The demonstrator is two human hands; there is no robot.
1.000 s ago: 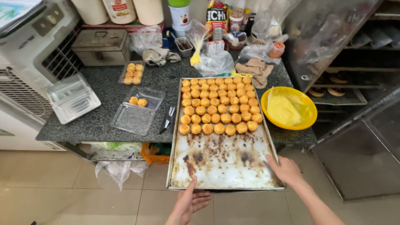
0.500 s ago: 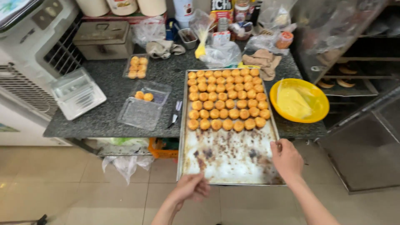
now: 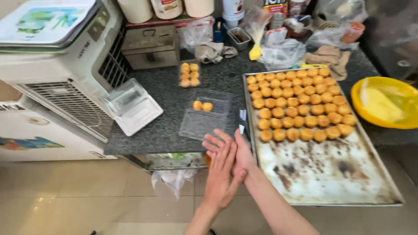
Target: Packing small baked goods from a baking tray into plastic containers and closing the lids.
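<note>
My left hand (image 3: 222, 174) and right hand (image 3: 233, 150), both open and empty, press palm to palm beside the baking tray (image 3: 324, 174) on the table (image 3: 174, 126). Tray: stiff, probably heavy, overhanging; best gripped by its long rims.

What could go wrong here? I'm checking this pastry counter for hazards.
The baking tray juts well past the counter edge, and neither the left hand nor the right hand holds it; a bump might tip it. The pastries could slide off. The open plastic box also sits near the edge.
</note>
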